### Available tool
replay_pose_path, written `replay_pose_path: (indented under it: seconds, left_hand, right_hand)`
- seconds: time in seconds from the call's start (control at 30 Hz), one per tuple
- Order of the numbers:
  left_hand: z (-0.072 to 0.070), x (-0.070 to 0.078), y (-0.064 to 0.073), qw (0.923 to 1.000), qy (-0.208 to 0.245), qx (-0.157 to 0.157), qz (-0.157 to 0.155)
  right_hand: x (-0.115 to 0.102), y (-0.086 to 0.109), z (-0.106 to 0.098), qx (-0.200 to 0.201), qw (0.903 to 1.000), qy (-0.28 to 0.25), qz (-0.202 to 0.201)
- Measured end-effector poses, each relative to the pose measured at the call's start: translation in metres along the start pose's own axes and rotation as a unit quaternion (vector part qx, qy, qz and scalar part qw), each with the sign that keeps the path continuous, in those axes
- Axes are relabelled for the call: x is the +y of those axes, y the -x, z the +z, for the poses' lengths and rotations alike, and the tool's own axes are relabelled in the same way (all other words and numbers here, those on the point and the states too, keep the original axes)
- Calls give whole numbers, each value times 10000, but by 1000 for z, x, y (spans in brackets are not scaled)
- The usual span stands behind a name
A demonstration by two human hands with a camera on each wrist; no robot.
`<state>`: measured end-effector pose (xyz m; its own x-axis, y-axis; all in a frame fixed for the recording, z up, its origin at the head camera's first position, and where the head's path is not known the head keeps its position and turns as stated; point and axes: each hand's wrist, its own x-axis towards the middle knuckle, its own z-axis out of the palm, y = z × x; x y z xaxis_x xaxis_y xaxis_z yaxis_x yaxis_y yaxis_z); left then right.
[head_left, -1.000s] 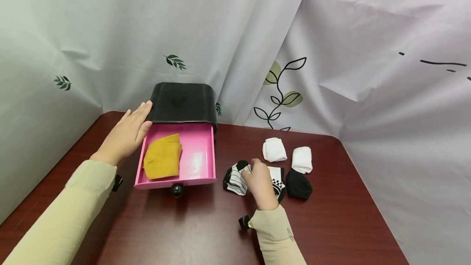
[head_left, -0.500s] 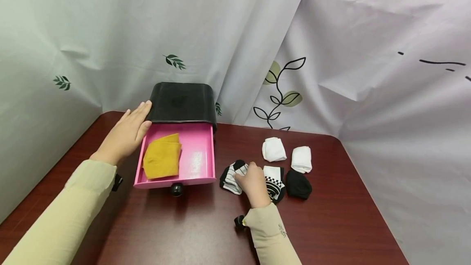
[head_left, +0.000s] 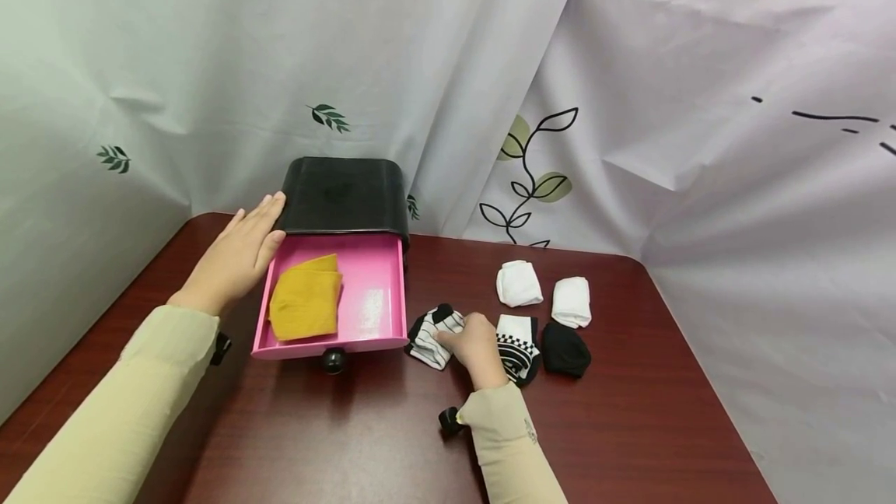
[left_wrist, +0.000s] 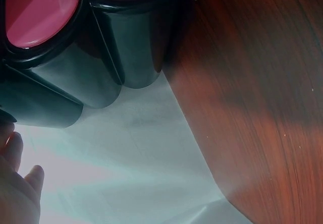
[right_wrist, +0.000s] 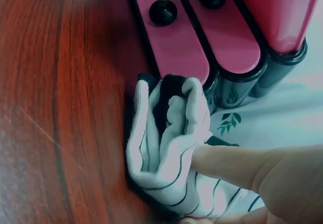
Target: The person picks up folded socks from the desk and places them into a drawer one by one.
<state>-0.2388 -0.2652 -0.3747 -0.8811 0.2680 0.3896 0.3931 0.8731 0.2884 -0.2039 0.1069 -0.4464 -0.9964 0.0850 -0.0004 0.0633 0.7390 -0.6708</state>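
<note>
1. One bare left hand (head_left: pixel 234 259) shows in the head view, fingers straight and thumb apart, resting against the left edge of a glossy black rounded box (head_left: pixel 343 193); its shiny pink plastic drawer (head_left: pixel 371 294) stands pulled out, holding a folded mustard-yellow cloth (head_left: pixel 306 302)
2. The right hand (head_left: pixel 479 344) pinches a folded white sock with thin dark stripes (head_left: pixel 428 344), just right of the drawer; over the last second both shift left, away from the white sock with black checks (head_left: pixel 516 329), so the striped sock's move towards the drawer seems under way
3. In the left wrist view some left fingertips (left_wrist: pixel 35 181) show near the box's wall; whether they touch it cannot be told there
4. In the right wrist view one finger presses the striped sock's side; whether the sock clears the red-brown wooden table (right_wrist: pixel 60 133) I cannot tell
</note>
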Motion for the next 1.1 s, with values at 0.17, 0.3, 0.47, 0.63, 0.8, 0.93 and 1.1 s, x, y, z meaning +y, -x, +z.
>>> replay_pose_path:
  seconds: [0.17, 0.3, 0.47, 0.63, 0.8, 0.93, 1.1]
  left_hand:
    - [-1, 0, -1, 10000, 22, -76, -32]
    - [-1, 0, -1, 9999, 20, -94, -31]
    - [0, -1, -1, 10000, 61, -41, 30]
    - [1, -1, 0, 9999, 82, 77, 130]
    - [0, -1, -1, 9999, 65, 58, 107]
    - [-1, -1, -2, 10000, 60, 0, 76]
    - [-1, -1, -2, 10000, 69, -3, 69]
  right_hand:
    - [2, 0, 2, -70, 9993, -364, 108]
    - [3, 1, 2, -113, 9975, -680, 132]
    - [4, 1, 3, -198, 9877, -1540, 184]
    - [6, 0, 4, -351, 9651, -2576, 317]
    - [7, -2, 3, -584, 9311, -3560, 547]
    - [4, 1, -2, -726, 9150, -3905, 713]
    - [7, -3, 0, -768, 9095, -4003, 813]
